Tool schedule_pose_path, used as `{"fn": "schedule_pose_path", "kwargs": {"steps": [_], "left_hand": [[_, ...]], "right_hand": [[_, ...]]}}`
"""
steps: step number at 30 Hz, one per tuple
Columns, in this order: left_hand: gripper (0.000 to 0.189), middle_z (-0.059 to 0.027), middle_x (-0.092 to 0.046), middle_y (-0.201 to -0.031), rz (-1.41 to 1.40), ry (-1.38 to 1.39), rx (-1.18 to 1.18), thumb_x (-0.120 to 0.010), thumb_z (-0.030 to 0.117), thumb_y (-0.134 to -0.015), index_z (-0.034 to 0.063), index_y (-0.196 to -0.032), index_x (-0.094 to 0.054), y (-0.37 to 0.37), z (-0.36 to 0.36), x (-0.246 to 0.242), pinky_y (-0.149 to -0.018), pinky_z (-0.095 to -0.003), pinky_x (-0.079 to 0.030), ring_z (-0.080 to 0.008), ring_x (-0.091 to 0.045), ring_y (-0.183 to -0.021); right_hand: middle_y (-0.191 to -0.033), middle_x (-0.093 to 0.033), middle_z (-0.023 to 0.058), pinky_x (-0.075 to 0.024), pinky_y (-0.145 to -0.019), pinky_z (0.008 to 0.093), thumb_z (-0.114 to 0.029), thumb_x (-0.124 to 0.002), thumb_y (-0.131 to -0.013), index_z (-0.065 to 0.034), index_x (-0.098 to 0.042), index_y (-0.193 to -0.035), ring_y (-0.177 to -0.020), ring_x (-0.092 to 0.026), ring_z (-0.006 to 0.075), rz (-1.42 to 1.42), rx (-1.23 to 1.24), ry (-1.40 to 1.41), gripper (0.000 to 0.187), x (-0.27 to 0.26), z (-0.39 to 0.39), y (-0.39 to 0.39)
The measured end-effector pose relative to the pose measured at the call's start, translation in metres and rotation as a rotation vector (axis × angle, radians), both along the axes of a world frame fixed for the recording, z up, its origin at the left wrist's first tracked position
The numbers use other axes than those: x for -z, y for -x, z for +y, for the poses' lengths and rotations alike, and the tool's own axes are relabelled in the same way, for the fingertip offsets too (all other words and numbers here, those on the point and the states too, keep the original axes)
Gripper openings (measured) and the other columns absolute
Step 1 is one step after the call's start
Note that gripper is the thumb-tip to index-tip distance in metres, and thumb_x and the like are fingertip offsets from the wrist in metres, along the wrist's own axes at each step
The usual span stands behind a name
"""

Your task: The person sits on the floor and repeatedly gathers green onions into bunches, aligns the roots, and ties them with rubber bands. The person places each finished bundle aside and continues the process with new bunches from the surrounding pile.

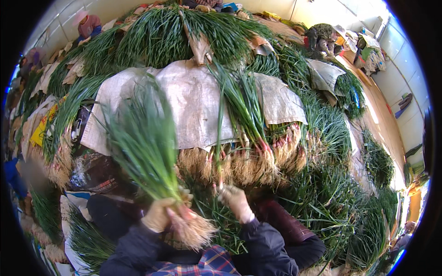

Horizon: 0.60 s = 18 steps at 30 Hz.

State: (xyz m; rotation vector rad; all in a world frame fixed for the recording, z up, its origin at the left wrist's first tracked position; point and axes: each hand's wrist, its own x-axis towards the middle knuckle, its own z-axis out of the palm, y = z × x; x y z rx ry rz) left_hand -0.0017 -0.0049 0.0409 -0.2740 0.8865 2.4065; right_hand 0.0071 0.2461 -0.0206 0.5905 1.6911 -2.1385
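My left hand, in a pale glove, is closed around a thick bunch of leafy green onions. Their leaves point up and are blurred, and the pinkish bases and long pale roots hang out below the fist. At the right, my gloved right hand pinches the root end of a single green onion stalk, whose leaf rises upright. Just beyond, a row of rooty onions lies under a whitish woven sack. A loose bunch of onions rests on top of that sack, its roots towards me.
Large heaps of green onions lie beyond the sack. Loose green leaves are piled at my right. Dark plastic lies at the left. Several people sit or bend around the room, one at upper right and one at upper left.
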Motion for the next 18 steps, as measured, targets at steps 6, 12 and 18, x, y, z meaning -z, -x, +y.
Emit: {"fn": "schedule_pose_path", "kwargs": {"steps": [6,12,18], "left_hand": [[0.043,-0.0202,-0.057,-0.119,-0.055,-0.041,0.128,-0.059,0.005,-0.079,-0.0042,-0.120,-0.051,-0.028,0.003,0.069,-0.099,-0.0477,-0.042,-0.0327,-0.056,-0.110],[0.037,-0.0209,-0.063,-0.101,-0.276,0.179,0.188,-0.056,0.005,-0.081,-0.0038,-0.116,-0.052,-0.044,-0.015,0.080,-0.087,-0.0497,-0.050,-0.0344,-0.063,-0.091],[0.040,-0.0139,-0.064,-0.106,-0.165,0.185,0.140,-0.057,0.005,-0.078,-0.0041,-0.117,-0.054,-0.049,-0.001,0.060,-0.092,-0.0428,-0.046,-0.0277,-0.061,-0.098]], "right_hand": [[-0.096,-0.064,0.0071,-0.0465,-0.080,0.0237,-0.027,-0.059,-0.091,-0.0015,-0.056,-0.120,-0.086,-0.059,0.0124,-0.013,-0.430,0.068,0.038,0.009,-0.038,-0.058],[-0.111,-0.053,0.0072,-0.0430,-0.087,0.0376,-0.038,-0.043,-0.097,-0.0048,-0.049,-0.124,-0.099,-0.050,0.0211,-0.169,0.227,0.563,0.043,-0.002,-0.077,-0.017],[-0.055,-0.033,-0.0065,-0.0251,-0.045,0.0246,-0.029,-0.039,-0.100,-0.0064,-0.054,-0.105,-0.046,-0.029,0.0084,-0.154,0.718,0.504,0.028,0.022,-0.103,0.034]]}}
